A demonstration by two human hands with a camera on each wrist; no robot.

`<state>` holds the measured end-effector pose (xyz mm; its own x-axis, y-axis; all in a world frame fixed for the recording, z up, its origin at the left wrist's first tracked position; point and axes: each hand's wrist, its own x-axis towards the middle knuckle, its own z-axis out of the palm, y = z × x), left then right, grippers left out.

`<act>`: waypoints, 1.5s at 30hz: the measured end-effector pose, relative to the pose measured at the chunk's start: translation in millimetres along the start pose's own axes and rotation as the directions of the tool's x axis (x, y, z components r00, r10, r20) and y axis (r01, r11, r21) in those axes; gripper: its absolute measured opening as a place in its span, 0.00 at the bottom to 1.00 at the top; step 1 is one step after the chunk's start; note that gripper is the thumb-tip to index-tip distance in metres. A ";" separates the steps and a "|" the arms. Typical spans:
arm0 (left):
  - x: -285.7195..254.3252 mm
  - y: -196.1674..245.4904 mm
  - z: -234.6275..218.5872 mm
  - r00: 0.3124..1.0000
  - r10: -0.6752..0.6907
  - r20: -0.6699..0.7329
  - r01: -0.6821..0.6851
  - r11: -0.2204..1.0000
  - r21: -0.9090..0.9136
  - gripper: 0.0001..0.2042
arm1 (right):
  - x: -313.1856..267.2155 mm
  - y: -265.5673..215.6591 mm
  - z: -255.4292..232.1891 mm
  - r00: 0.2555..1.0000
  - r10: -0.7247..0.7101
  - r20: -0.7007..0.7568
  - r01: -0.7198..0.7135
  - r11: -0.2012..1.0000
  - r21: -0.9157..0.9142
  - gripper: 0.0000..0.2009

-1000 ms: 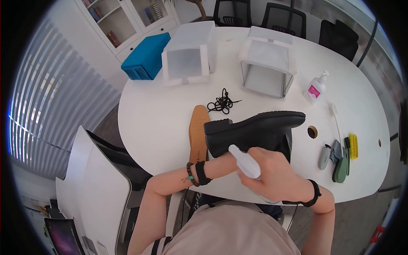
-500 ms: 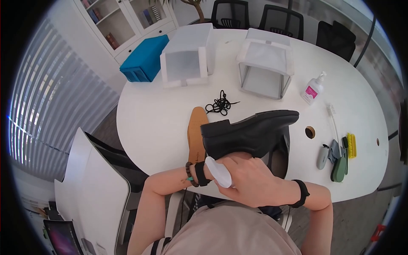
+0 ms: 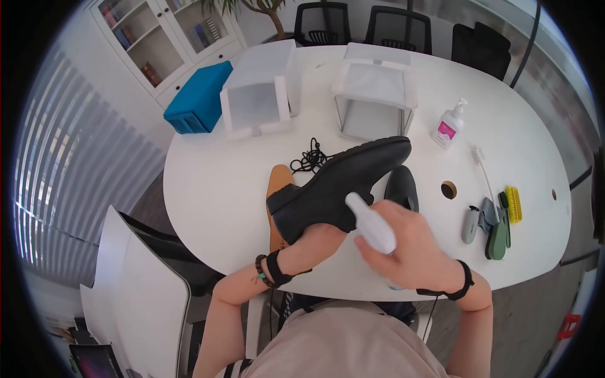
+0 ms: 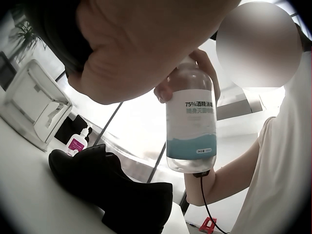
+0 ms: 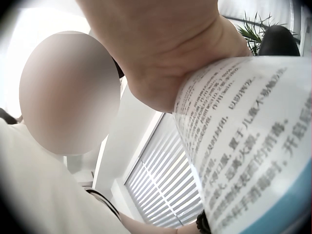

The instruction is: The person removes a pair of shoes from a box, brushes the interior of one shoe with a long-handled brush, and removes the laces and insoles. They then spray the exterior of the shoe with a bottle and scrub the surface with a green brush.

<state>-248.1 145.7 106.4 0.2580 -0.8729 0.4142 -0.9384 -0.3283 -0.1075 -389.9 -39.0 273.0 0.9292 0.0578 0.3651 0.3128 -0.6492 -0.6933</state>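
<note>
In the head view a black leather shoe (image 3: 337,183) is raised at a slant over the table, sole facing away and toe to the far right. My left hand (image 3: 322,240) reaches into its opening and bears it, fingers hidden inside. My right hand (image 3: 413,249) grips a spray bottle around the neck. The white spray head (image 3: 375,228) points toward the shoe's side, close to it. A white-and-teal label wraps the clear bottle (image 4: 191,129) in the left wrist view. The matching shoe (image 3: 402,188) stands on the table, partly behind the right hand.
A tan insole (image 3: 278,183) and a tangled black lace (image 3: 309,157) lie beyond the raised shoe. Two white boxes (image 3: 255,75) and a teal case (image 3: 198,97) stand farther back. To the right are a pump bottle (image 3: 449,126), several brushes (image 3: 513,205) and a cloth.
The raised shoe has tilted, its toe swinging up and away. My right hand swung the spray head toward the left wrist, then back toward the shoe. The head view has shifted slightly.
</note>
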 end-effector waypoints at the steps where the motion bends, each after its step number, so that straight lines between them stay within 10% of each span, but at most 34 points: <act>1: 5.3 2.4 -5.5 1.000 0.005 0.028 -0.007 0.995 0.097 0.29 | 1.0 1.2 -6.0 1.000 0.013 -0.027 -0.014 1.000 -0.012 0.15; 9: 18.0 17.3 -36.5 0.959 -0.239 -0.154 0.175 0.923 -0.343 0.25 | -0.5 16.1 -20.0 0.972 0.108 -0.207 -0.092 0.992 0.083 0.11; 11: 18.1 15.4 -37.1 0.938 -0.346 -0.008 0.254 0.705 -0.663 0.22 | -2.8 19.5 -24.2 0.972 0.127 -0.197 -0.107 0.988 0.110 0.12; 15: 26.3 8.6 -44.0 0.948 -0.305 -0.088 0.134 0.637 -0.760 0.24 | -6.4 22.1 -28.9 0.981 0.151 -0.119 -0.140 0.985 0.102 0.11; 17: 25.5 6.4 -53.4 0.885 -0.374 0.276 0.341 0.118 -0.932 0.23 | -5.2 22.0 -25.3 0.985 0.120 -0.128 -0.102 0.985 0.137 0.11; 18: 28.0 5.4 -60.7 0.885 -0.374 0.277 0.342 0.119 -0.932 0.23 | -4.8 20.7 -23.0 0.984 0.120 -0.129 -0.102 0.985 0.138 0.11; 20: 35.5 3.1 -73.7 0.639 -0.351 0.684 0.381 -0.628 -0.679 0.23 | -4.8 17.7 -18.7 0.989 0.130 -0.068 -0.107 0.958 0.266 0.11; 24: 26.8 -13.0 -48.9 0.763 -0.220 0.608 0.123 -0.874 -0.471 0.22 | -14.3 17.3 -16.0 0.972 0.188 0.138 -0.214 0.956 0.203 0.12; 29: 21.8 -16.9 -31.6 0.866 -0.222 0.447 -0.025 -0.914 -0.405 0.20 | -27.6 19.9 -1.3 0.957 0.089 0.277 -0.134 0.980 0.146 0.15; 36: 35.2 3.3 -61.3 0.663 -0.384 0.643 0.132 -0.786 -0.605 0.23 | -45.7 33.6 -58.1 0.989 0.147 0.026 -0.146 0.925 0.352 0.19; 39: 35.7 12.1 -59.2 0.505 -0.458 0.732 0.225 -0.748 -0.624 0.24 | -49.3 65.4 -98.4 0.938 0.215 -0.272 -0.130 0.945 0.299 0.20; 45: 29.9 18.4 -36.6 0.451 -0.425 0.785 0.369 -0.712 -0.597 0.23 | -41.1 194.8 -186.7 0.819 0.274 -0.505 -0.325 0.946 -0.015 0.25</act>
<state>-266.0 126.8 149.9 0.6955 -0.5371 -0.4772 0.6262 0.1274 0.7692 -403.9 -309.4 238.8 0.7468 -0.5132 0.4229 -0.0093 -0.6439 -0.7650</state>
